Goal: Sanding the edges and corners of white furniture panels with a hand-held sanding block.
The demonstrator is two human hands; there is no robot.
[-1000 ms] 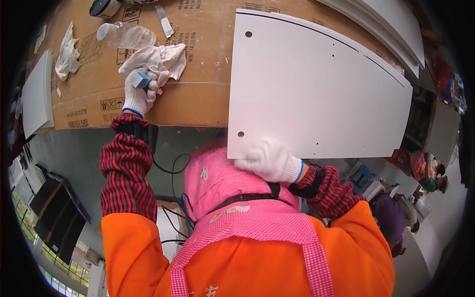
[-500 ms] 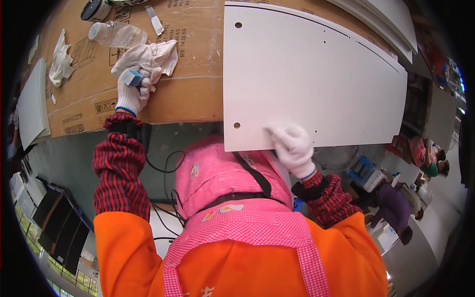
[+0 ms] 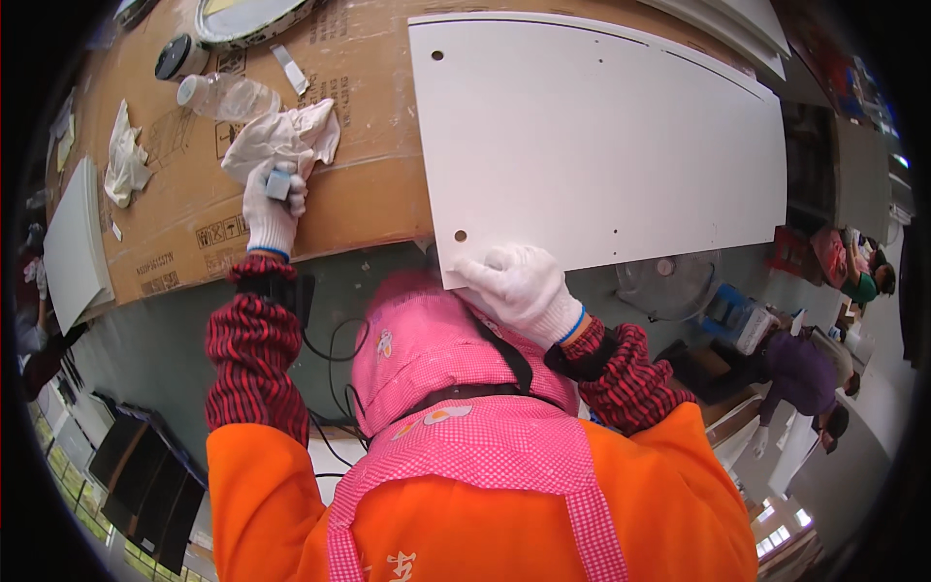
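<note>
A white board [image 3: 601, 136] with two round holes along its left side and a few small ones lies on the cardboard-covered table, its near edge jutting out toward me. My right hand [image 3: 524, 289], in a white knit glove, is at the board's near left corner, fingers curled against the edge; the underside of the grip is hidden. In a matching glove, my left hand [image 3: 270, 215] is closed around a small light-blue block [image 3: 278, 184]. Just beyond its fingers, a crumpled white cloth [image 3: 276, 141] lies on the cardboard.
Beyond the cloth are a clear plastic bottle [image 3: 231, 97], a dark round tub [image 3: 181, 58] and a flat pale strip [image 3: 290, 70]. Another rag [image 3: 124, 155] and stacked white boards [image 3: 78, 247] lie at the left. More boards [image 3: 732, 29] sit at the far right. A person in purple [image 3: 801, 376] is off to the right.
My right hand has slid left along the board's near edge to its corner. The left hand still has the blue block by the cloth. The view has shifted slightly.
</note>
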